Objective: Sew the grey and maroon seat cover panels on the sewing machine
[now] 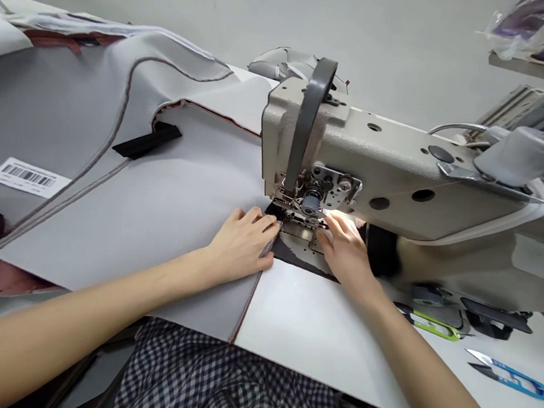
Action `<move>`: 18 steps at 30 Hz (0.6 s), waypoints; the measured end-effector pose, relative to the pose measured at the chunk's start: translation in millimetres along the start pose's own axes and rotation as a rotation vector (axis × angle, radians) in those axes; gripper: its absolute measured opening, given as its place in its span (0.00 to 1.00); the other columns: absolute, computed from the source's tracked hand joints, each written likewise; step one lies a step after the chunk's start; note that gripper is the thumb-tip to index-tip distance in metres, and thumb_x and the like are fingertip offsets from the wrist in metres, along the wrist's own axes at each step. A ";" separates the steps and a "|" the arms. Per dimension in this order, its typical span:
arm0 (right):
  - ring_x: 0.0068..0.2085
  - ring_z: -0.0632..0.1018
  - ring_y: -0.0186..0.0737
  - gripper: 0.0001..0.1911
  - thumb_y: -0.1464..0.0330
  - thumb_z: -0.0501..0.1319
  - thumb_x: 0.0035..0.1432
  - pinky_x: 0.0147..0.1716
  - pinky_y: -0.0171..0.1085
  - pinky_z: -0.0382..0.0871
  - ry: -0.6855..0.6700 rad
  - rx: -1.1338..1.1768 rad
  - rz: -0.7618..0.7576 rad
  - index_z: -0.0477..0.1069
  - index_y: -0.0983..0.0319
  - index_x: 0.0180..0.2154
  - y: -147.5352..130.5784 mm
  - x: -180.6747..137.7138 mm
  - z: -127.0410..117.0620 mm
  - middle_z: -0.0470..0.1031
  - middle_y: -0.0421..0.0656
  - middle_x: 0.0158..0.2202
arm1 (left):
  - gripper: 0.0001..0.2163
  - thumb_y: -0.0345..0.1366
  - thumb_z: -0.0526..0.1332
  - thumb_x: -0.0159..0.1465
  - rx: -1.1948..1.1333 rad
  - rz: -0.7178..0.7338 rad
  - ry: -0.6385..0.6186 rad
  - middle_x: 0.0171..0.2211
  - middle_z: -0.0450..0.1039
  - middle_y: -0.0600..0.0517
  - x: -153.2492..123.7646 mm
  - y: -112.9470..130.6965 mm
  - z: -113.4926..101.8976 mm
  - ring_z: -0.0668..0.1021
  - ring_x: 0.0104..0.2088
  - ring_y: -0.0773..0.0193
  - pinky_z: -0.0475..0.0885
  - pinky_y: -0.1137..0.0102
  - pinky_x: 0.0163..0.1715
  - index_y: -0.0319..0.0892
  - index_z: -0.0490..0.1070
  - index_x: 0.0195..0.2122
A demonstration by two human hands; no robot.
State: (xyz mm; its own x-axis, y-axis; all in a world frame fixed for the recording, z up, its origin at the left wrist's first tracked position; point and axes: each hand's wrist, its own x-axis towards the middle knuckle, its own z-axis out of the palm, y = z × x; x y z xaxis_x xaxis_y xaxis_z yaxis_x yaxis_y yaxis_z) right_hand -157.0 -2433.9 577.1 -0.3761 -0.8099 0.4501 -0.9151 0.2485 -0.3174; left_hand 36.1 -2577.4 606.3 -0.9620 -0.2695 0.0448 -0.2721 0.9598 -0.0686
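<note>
My left hand [242, 243] lies flat, fingers stretched out, on the edge of a large grey fabric panel [123, 210] just left of the presser foot [299, 216] of a beige industrial sewing machine [399, 170]. To the right of the foot, my right hand [344, 248] rests on the machine bed under the lamp's glare, its fingers bent toward the needle area; what they pinch, if anything, is hidden. The fabric's red-edged seam runs from the foot toward me.
A barcode label [29, 176] and a black strip [147, 140] sit on the fabric at left. Blue thread snips [509, 375] and green-handled snips [435, 324] lie on the white table [317, 335] at right. My checked clothing [218, 383] shows below the table edge.
</note>
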 end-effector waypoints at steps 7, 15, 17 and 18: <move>0.37 0.78 0.43 0.11 0.69 0.56 0.66 0.39 0.40 0.70 -0.005 0.076 -0.012 0.78 0.60 0.36 4.5 14.6 4.0 0.79 0.44 0.36 | 0.23 0.42 0.55 0.67 0.041 -0.013 -0.011 0.62 0.67 0.48 -4.8 1.0 1.6 0.69 0.55 0.48 0.67 0.54 0.47 0.39 0.65 0.61; 0.35 0.78 0.41 0.13 0.71 0.56 0.65 0.36 0.38 0.71 0.045 0.052 -0.146 0.77 0.60 0.32 10.0 13.7 -1.0 0.80 0.44 0.34 | 0.23 0.41 0.53 0.67 0.007 0.000 0.004 0.63 0.65 0.46 -5.1 -1.6 6.3 0.68 0.56 0.48 0.67 0.52 0.47 0.37 0.65 0.62; 0.35 0.79 0.41 0.12 0.71 0.56 0.65 0.36 0.38 0.71 0.050 0.044 -0.151 0.78 0.60 0.33 9.6 13.5 0.5 0.80 0.43 0.34 | 0.23 0.41 0.53 0.67 0.004 0.007 0.003 0.63 0.65 0.46 -4.2 -2.0 6.9 0.68 0.56 0.47 0.68 0.52 0.47 0.37 0.65 0.61; 0.35 0.79 0.41 0.12 0.71 0.56 0.64 0.36 0.38 0.72 0.052 0.042 -0.152 0.78 0.60 0.33 9.3 13.5 0.9 0.80 0.43 0.34 | 0.23 0.41 0.53 0.67 0.006 0.008 0.003 0.63 0.65 0.46 -3.6 -2.2 7.1 0.68 0.56 0.47 0.68 0.52 0.47 0.37 0.66 0.60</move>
State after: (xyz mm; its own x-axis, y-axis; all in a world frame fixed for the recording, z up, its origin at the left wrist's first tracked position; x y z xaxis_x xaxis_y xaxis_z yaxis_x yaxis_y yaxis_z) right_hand -170.4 -2443.0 579.5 -0.2417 -0.8077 0.5378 -0.9557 0.1021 -0.2762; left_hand 40.0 -2579.1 599.2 -0.9642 -0.2612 0.0467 -0.2641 0.9616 -0.0749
